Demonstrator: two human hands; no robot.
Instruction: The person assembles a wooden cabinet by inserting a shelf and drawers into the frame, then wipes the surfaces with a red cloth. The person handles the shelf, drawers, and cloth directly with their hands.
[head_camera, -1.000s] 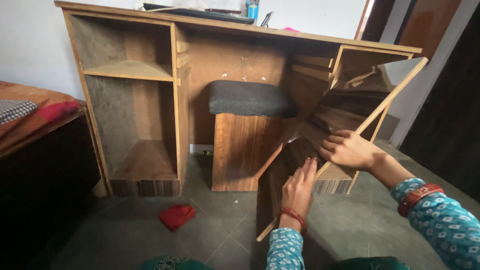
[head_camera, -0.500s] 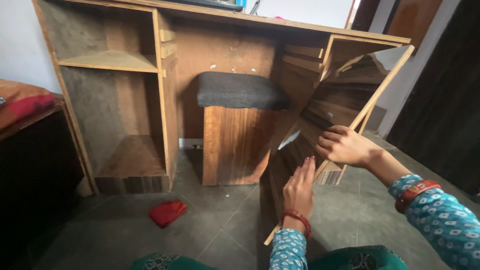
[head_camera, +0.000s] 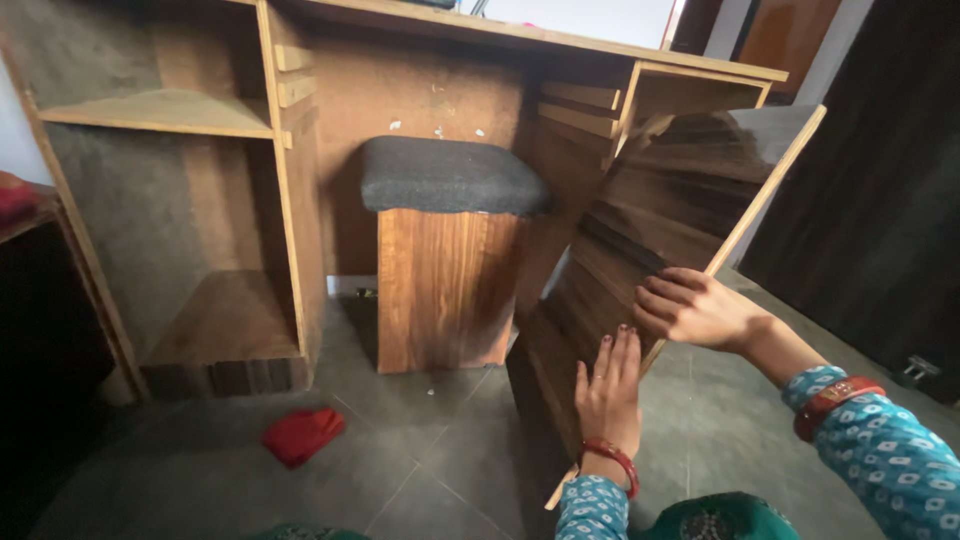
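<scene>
A dark wood-grain panel (head_camera: 660, 210) leans tilted in front of the right side of a wooden desk (head_camera: 420, 60). My right hand (head_camera: 695, 308) grips the panel's pale right edge about halfway up, fingers wrapped over its face. My left hand (head_camera: 608, 382) lies flat against the lower face of the panel, fingers straight and together. A red bangle sits on each wrist, and both sleeves are blue patterned cloth.
A wooden stool with a grey cushion (head_camera: 448, 250) stands in the desk's knee space. Open shelves (head_camera: 165, 110) fill the desk's left side. A red cloth (head_camera: 302, 434) lies on the grey tiled floor. A dark cabinet (head_camera: 40, 320) stands at the far left.
The view has moved closer and lower toward the desk. The panel has swung more upright and toward me, with both hands staying on it.
</scene>
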